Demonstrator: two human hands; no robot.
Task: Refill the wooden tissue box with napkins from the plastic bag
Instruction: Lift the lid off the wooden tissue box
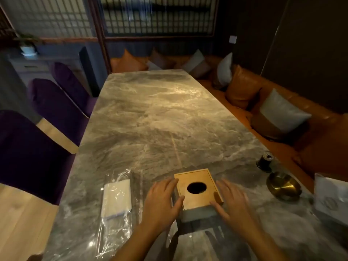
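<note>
The wooden tissue box [197,187] stands near the front edge of the marble table [160,113], its lid on, with a dark round hole in the top. My left hand [162,200] lies against the box's left side, fingers spread. My right hand [233,200] rests against its right side in the same way. Both hands flank the box; whether they grip it firmly is unclear. To the left of the box lies a clear plastic bag [116,208] with a stack of white napkins [116,198] inside.
A brass ashtray [284,185] and a small dark jar [265,162] sit at the right, with a white card stand [331,198] at the table's right edge. Purple chairs [28,155] line the left side; an orange bench with cushions [282,113] runs along the right.
</note>
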